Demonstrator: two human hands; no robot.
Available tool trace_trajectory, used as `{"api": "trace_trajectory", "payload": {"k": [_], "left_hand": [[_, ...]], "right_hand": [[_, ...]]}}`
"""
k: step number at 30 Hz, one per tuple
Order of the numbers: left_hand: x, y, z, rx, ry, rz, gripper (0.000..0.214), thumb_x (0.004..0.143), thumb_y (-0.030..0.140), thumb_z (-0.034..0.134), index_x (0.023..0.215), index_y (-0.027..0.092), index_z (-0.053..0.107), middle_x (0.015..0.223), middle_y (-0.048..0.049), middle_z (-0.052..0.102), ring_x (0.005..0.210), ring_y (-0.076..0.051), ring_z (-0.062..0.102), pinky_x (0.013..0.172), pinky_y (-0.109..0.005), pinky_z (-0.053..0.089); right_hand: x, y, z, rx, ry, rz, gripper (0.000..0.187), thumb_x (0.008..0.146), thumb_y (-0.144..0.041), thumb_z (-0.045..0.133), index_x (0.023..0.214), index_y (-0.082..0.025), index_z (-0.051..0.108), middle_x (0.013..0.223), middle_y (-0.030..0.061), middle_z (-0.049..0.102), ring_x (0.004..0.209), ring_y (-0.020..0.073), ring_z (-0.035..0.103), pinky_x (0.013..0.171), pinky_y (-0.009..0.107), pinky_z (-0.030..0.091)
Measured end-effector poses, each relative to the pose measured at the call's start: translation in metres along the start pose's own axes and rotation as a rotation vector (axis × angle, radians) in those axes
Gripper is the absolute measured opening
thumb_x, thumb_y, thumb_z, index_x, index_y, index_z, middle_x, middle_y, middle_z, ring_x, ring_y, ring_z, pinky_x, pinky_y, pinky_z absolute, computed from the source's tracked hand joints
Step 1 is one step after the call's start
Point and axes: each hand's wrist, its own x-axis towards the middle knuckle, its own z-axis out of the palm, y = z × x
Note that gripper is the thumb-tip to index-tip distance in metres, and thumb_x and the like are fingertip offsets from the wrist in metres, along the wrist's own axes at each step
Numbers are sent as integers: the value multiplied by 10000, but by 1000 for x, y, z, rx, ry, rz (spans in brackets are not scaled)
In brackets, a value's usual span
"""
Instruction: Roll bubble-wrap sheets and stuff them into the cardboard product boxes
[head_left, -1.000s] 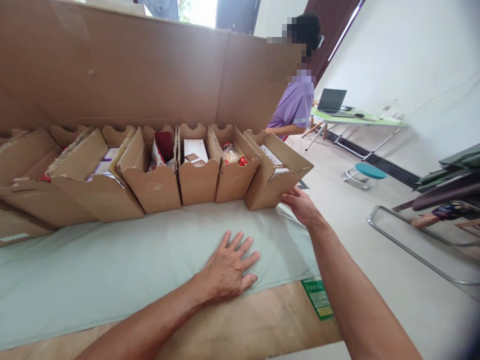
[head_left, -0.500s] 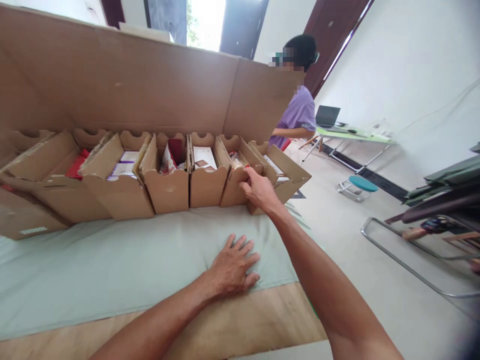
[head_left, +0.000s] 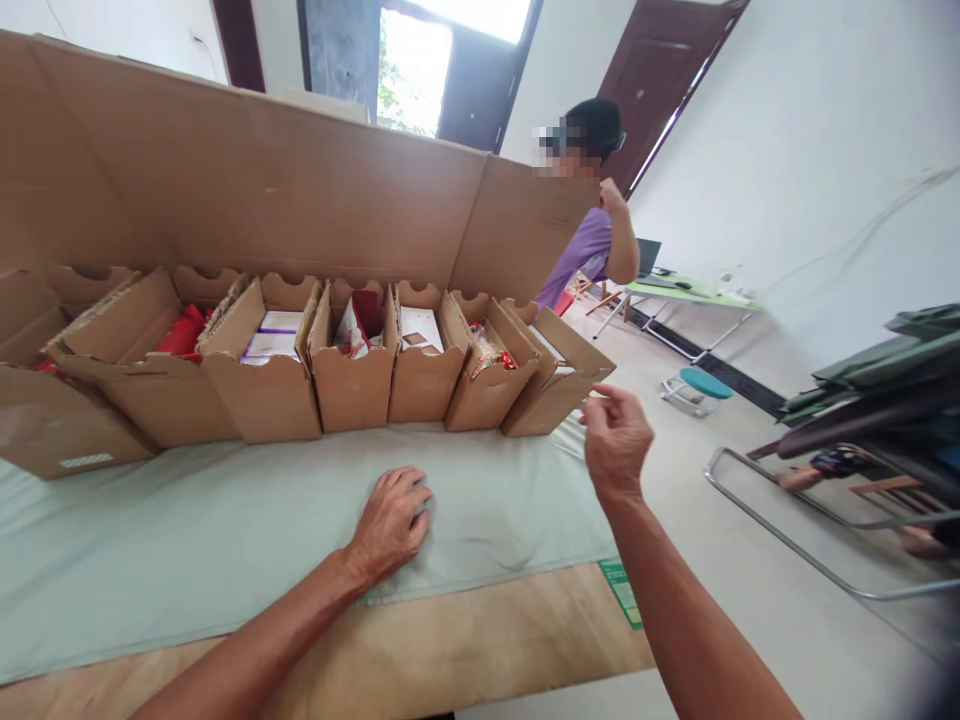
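Loosely curled, pinch or gap impossible to tell, your right hand (head_left: 619,440) is just beside the rightmost cardboard bin (head_left: 549,402) on the pale green cloth (head_left: 225,535), probably light, stiff but dentable, best held by both side walls.

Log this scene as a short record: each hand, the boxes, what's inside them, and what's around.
Left hand: rests on the pale green cloth, fingers loosely curled
Right hand: raised beside the rightmost box, fingers curled; contact unclear
Boxes: open-topped cardboard boxes in a row on the cloth
Contents: include a red packet, purple-and-white packs, a white carton
Behind the boxes: tall cardboard panel
Background: person in a purple shirt, laptop on a table, teal stool
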Motion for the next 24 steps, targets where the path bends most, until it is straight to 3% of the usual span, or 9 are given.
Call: {"api": "trace_trajectory", "payload": {"k": [2, 3, 6, 9, 13, 18, 21, 24], "left_hand": [[-2, 0, 0, 10, -11, 6, 254, 807, 88, 605, 988, 175, 759, 1250, -154, 700, 1203, -339, 614, 1049, -558, 509], [-2, 1, 0, 15, -17, 8, 254, 806, 88, 610, 992, 175, 759, 1257, -155, 697, 1210, -342, 609, 1052, -559, 506], [-2, 2, 1, 40, -25, 16, 251, 812, 82, 611, 999, 164, 756, 1254, -162, 698, 1209, -350, 607, 1047, -563, 505], [-1, 3, 1, 63, -17, 25, 243, 825, 84, 604, 1006, 151, 752, 1249, -162, 702, 1204, -351, 607, 1049, -565, 503], [-2, 2, 3, 60, -7, 19, 260, 821, 84, 603, 1023, 164, 743, 1256, -146, 702, 1210, -337, 605, 1057, -562, 501], [-2, 2, 3, 57, -6, 2, 289, 815, 82, 589, 1041, 190, 733, 1271, -128, 700, 1214, -320, 604, 1045, -545, 511], [-2, 2, 3, 58, -1, 19, 275, 833, 86, 570, 1032, 183, 732, 1258, -133, 704, 1201, -322, 608, 1028, -549, 519], [-2, 1, 4, 58, 16, 26, 261, 840, 93, 565, 1022, 168, 736, 1242, -145, 708, 1189, -331, 612, 1009, -553, 526]], "right_hand": [[17, 25, -10, 100, 124, 158, 430, 727, -497, 719, 1050, -224, 646, 937, 18, 654, 898, 210, 628, 787, 333, 513], [27, 37, -12, 135, 125, 231, 463, 724, -562, 708, 1041, -233, 632, 984, 28, 660, 954, 220, 632, 793, 336, 518], [58, 61, -6, 221, -36, 408, 599, 781, -802, 513, 967, -246, 632, 911, 51, 684, 932, 249, 671, 747, 370, 551], [82, 71, 10, 338, -224, 522, 673, 787, -884, 429, 873, -253, 649, 785, 62, 694, 889, 277, 707, 757, 414, 585], [95, 75, 32, 474, -356, 575, 429, 802, -681, 613, 837, -257, 664, 815, 52, 744, 941, 294, 724, 820, 429, 604], [86, 81, 52, 551, -335, 573, 203, 806, -458, 630, 839, -262, 669, 859, 19, 770, 961, 248, 734, 858, 373, 616], [82, 83, 53, 519, -273, 561, 172, 788, -410, 648, 852, -251, 664, 812, 19, 761, 852, 235, 741, 757, 350, 629], [85, 75, 37, 440, -128, 494, 133, 775, -360, 646, 832, -240, 632, 663, -21, 687, 622, 185, 678, 539, 269, 564]]}}
